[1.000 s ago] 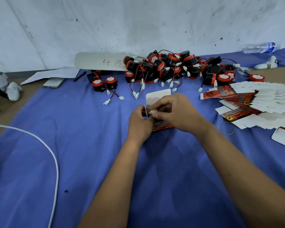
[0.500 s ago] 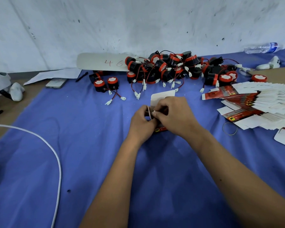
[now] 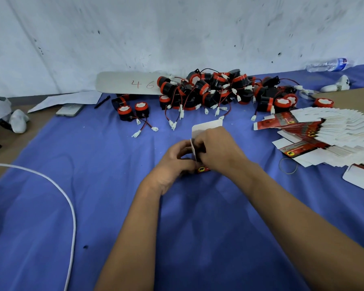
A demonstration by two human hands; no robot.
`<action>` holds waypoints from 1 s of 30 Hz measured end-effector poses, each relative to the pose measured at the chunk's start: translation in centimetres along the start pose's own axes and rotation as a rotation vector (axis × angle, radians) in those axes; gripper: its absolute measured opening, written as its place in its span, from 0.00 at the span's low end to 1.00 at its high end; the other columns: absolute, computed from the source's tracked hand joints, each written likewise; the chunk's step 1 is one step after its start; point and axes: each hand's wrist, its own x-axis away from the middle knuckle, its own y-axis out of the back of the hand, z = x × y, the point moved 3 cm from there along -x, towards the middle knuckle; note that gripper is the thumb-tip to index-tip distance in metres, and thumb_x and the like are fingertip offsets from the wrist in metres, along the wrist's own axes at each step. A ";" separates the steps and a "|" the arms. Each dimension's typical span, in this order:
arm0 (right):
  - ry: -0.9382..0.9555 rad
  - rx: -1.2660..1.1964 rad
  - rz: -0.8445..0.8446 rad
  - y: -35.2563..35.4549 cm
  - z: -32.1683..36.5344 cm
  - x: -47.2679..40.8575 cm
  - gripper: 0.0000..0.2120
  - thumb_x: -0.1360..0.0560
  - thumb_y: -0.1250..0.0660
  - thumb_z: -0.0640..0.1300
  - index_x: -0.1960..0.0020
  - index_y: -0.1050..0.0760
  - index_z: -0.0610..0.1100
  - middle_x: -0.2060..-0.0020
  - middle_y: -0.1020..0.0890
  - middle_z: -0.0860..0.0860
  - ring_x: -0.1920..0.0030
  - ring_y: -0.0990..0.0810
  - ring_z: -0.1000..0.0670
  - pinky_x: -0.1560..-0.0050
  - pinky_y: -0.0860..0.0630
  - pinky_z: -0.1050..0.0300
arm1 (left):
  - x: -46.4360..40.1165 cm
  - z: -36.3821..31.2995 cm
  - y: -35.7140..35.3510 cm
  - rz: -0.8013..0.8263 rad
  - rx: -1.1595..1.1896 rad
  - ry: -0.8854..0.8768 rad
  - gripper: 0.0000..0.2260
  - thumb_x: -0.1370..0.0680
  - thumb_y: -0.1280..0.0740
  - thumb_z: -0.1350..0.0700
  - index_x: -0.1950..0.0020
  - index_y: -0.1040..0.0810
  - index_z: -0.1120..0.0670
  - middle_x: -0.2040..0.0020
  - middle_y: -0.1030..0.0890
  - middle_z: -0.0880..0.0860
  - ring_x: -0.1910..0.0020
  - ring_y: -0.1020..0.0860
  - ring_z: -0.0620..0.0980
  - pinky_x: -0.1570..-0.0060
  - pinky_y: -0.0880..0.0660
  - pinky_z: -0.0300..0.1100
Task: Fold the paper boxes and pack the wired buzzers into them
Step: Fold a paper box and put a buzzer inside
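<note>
Left hand (image 3: 174, 162) gripping box (image 3: 204, 169); right hand (image 3: 216, 150) pinching flap (image 3: 206, 128). Best creasing along score, keeping walls square.

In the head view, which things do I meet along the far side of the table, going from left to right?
Phone → pen → two separate buzzers → big pile of wired buzzers → fanned flat boxes → plastic bottle.
</note>
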 end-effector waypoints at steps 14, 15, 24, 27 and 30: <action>0.179 0.058 0.184 0.0 -0.6 2.5 0.14 0.20 0.40 0.41 0.57 0.16 0.42 0.44 0.28 0.47 0.42 0.34 0.44 0.35 0.36 0.52 | -0.9 0.2 -0.6 -0.194 -0.081 0.060 0.11 0.14 0.39 0.51 0.48 0.21 0.56 0.59 0.22 0.58 0.67 0.25 0.51 0.64 0.28 0.42; 0.197 0.054 0.148 0.0 -0.7 2.6 0.14 0.20 0.39 0.40 0.57 0.16 0.42 0.44 0.26 0.47 0.43 0.32 0.44 0.36 0.35 0.51 | -1.0 0.2 -0.9 -0.212 -0.127 0.041 0.13 0.14 0.38 0.49 0.48 0.21 0.57 0.63 0.23 0.57 0.69 0.26 0.49 0.67 0.28 0.39; 0.307 -0.022 0.050 0.6 -1.5 3.2 0.10 0.25 0.34 0.37 0.58 0.14 0.45 0.55 0.23 0.48 0.52 0.28 0.49 0.49 0.31 0.56 | -1.1 0.4 -2.0 -0.275 -0.124 -0.036 0.12 0.16 0.34 0.49 0.53 0.22 0.57 0.71 0.23 0.44 0.74 0.26 0.40 0.73 0.30 0.32; 0.252 -0.230 -0.184 1.7 -2.4 3.6 0.12 0.23 0.33 0.43 0.64 0.18 0.41 0.65 0.20 0.50 0.63 0.23 0.50 0.61 0.27 0.52 | -1.3 0.5 -2.1 -0.310 -0.160 -0.039 0.13 0.17 0.32 0.46 0.55 0.21 0.54 0.68 0.21 0.44 0.72 0.26 0.40 0.71 0.30 0.34; -0.064 -0.507 -0.633 2.1 -5.4 4.4 0.16 0.18 0.38 0.48 0.62 0.21 0.43 0.68 0.19 0.51 0.67 0.22 0.51 0.65 0.26 0.56 | -1.6 0.9 -2.3 -0.352 -0.224 -0.046 0.11 0.20 0.29 0.48 0.51 0.18 0.55 0.59 0.15 0.50 0.63 0.22 0.45 0.62 0.26 0.41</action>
